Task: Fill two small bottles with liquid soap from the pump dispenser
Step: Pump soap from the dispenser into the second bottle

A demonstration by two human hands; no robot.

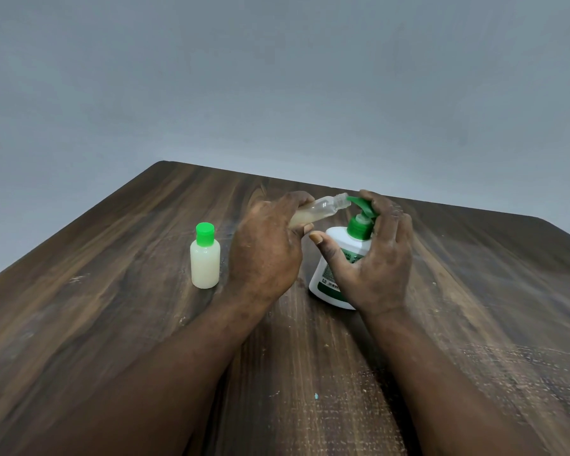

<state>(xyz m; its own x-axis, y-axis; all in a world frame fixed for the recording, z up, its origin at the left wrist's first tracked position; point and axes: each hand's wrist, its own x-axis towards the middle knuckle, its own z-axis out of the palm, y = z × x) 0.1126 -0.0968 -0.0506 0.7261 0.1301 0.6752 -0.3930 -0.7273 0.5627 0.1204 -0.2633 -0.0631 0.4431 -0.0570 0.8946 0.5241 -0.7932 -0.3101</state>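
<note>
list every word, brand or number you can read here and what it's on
Nothing reads clearly enough to quote.
Pump dispenser, label: green letters beside the right hand, partly covered and blurred, unreadable.
Same label, lower edge: a line of small print, too small to read.
Capped small bottle: no text.
Open small bottle in the left hand: no text.

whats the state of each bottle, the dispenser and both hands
capped small bottle: upright, green cap on, nearly full of whitish soap
open small bottle: uncapped, tilted, partly filled, mouth at the pump head
pump dispenser: upright, fingers on its pump head
left hand: grips the open small bottle
right hand: rests on the pump head
</note>
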